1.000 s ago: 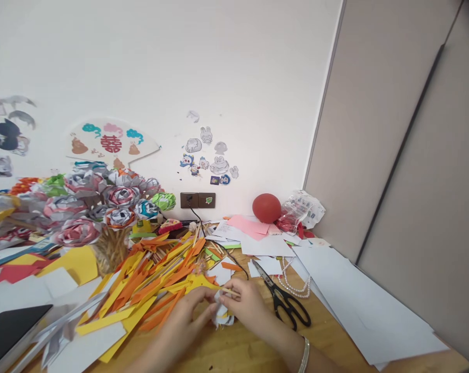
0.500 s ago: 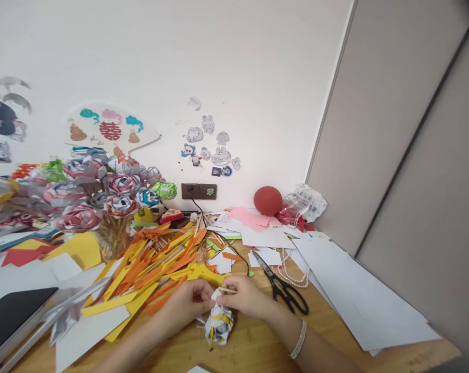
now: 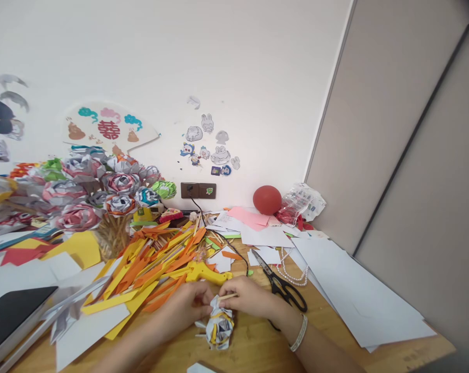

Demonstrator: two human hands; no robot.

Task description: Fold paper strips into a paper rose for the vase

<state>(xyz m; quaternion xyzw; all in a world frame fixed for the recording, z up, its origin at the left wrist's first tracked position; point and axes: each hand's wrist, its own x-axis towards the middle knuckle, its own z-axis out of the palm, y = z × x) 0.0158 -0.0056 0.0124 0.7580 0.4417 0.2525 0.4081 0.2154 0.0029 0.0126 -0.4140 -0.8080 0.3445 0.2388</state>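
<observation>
Between my hands, low over the table, hangs a white and yellow paper flower (image 3: 219, 329), its bloom pointing down toward me. My left hand (image 3: 195, 303) pinches the paper at the flower's narrow upper end from the left. My right hand (image 3: 240, 296) is closed on a thin wooden stick (image 3: 228, 296) that lies sideways across the top of the flower; its fingertips also meet the paper there. The exact contact of the fingertips is partly hidden. Just beyond the hands lies a yellow glue gun (image 3: 207, 273).
Orange and yellow paper strips (image 3: 156, 259) pile up at left, near a bunch of paper flowers (image 3: 119, 184). Black-handled scissors (image 3: 292, 295) lie beside my right wrist. White sheets (image 3: 358, 290), a pearl string (image 3: 292, 278) and a red balloon (image 3: 267, 200) are at right. A black-topped box (image 3: 16, 316) sits front left.
The paper flower has turned a little in my fingers, and its bloom now shows more yellow-edged folds. Both hands stay in nearly the same place.
</observation>
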